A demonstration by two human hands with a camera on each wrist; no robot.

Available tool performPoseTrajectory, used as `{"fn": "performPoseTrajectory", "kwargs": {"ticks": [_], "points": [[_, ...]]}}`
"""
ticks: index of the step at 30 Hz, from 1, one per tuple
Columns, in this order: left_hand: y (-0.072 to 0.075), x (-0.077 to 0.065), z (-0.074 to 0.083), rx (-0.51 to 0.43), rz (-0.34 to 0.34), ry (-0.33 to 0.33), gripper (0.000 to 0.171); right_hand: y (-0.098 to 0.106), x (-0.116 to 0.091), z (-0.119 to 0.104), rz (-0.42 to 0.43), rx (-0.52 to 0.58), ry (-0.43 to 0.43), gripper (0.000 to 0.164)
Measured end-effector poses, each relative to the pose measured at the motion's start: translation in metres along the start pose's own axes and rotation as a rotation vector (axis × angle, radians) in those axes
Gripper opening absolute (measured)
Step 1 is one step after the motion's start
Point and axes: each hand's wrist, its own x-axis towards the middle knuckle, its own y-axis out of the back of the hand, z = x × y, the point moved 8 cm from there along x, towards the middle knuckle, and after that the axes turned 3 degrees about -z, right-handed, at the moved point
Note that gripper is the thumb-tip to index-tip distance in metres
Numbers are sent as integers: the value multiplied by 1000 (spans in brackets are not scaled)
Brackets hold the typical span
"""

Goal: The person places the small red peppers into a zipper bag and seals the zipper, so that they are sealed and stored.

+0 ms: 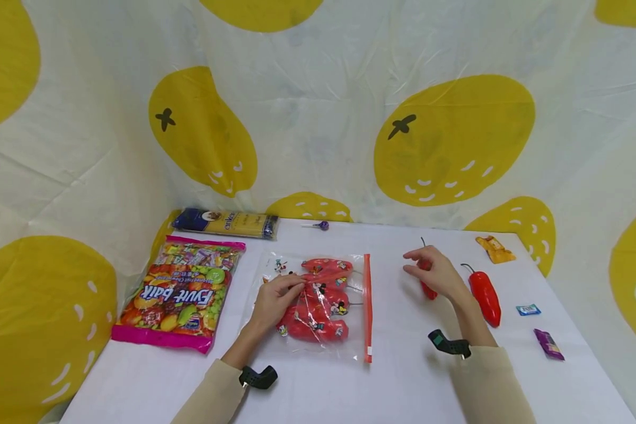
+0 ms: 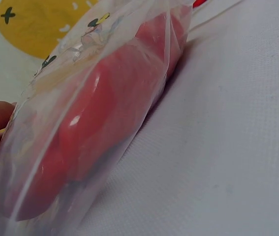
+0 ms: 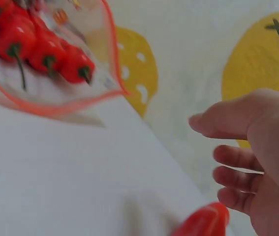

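Gap between bag (image 1: pixel 368 306) and pepper (image 1: pixel 429 291)

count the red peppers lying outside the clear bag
2: one red pepper is partly covered by the right hand in the head view; another red pepper lies just right of that hand. More could be hidden.
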Motion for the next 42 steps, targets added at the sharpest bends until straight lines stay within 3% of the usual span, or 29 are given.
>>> {"fn": "performPoseTrajectory", "kwargs": {"ticks": [6,10,13,18,23,27,31,37,42], "points": [[1,-1,0,32,-13,-12,21,22,22,49,84,-73,-266,67],[0,0,1,28,-12,-28,21,21,23,73,25,-62,-428,80],[-3,0,1,18,-25,-26,21,19,18,85,-21,-36,-494,78],[-4,0,2,32,-26,-24,21,19,8,87,-18,79,-537,77],[-2,-1,0,45,-14,-13,23,9,1,67,-30,314,-500,72],[-1,0,1,44,-4,-27,23,-5,-1,44,-41,542,-405,66],[0,1,4,53,12,-51,22,-24,-4,24,-60,701,-326,70],[4,1,10,48,46,-102,18,-55,-2,4,-124,802,-241,69],[4,0,12,18,45,-113,20,-74,-2,-5,-136,744,-213,54]]}}
